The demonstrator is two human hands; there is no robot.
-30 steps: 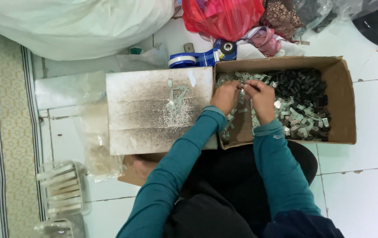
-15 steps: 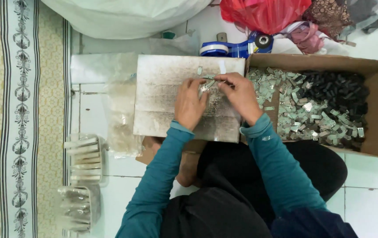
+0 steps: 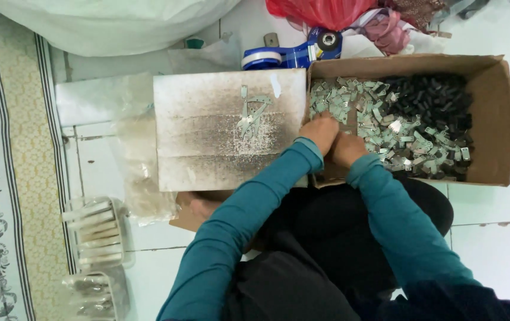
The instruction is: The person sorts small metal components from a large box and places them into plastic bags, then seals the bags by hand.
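Over the floor, head view: a seated person in teal sleeves is reaching into a cardboard box point(image 3: 498, 119).
Left hand point(image 3: 320, 132): resting at the box's left edge, fingers curling down among the metal clips point(image 3: 385, 125); whether it is gripping any is not possible to tell.
Right hand point(image 3: 345, 148): lying just beside the left, touching it, fingers tucked under; its grasp is hidden.
Box contents: pale metal clips are filling the left and middle, dark pieces point(image 3: 433, 98) the upper right.
Board point(image 3: 207, 148): a smudged flat board is lying left of the box, carrying what appear to be a few loose clips point(image 3: 252, 116).
Surroundings: a blue tape dispenser point(image 3: 293, 54) is sitting above the board; clear plastic packets point(image 3: 97, 232) are lying at lower left.
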